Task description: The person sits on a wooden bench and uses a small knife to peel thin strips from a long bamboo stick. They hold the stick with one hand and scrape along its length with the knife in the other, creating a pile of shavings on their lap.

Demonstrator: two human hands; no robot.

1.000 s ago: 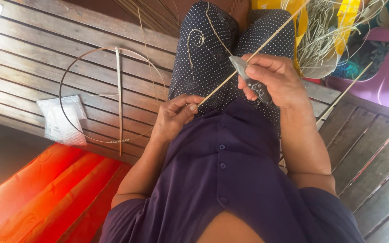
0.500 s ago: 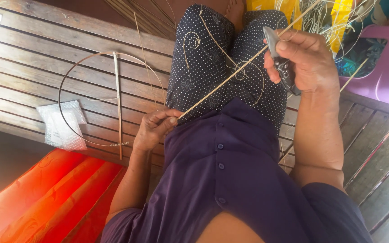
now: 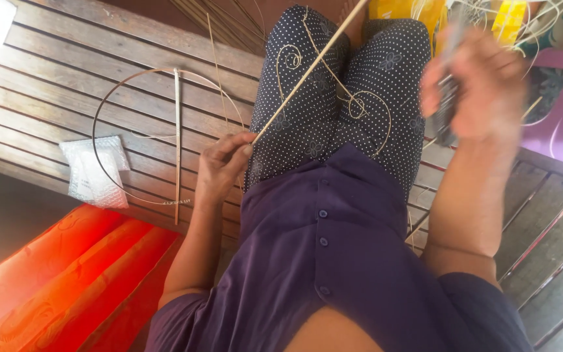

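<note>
thin pale cane strip (image 3: pixel 307 70), straight, pinched by left hand (image 3: pixel 221 166).

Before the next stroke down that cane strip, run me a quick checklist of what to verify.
1. Left hand has a grip on the strip at its lower end: ok.
2. Strip lies clear across the lap, not tangled in the shavings: ok.
3. Right hand holds the knife: ok, though blurred.
4. Blade direction: cannot tell, motion blur.
5. Knife off the strip: ok, they are apart.
6. Hoop on the slats, away from both hands: ok.
</note>
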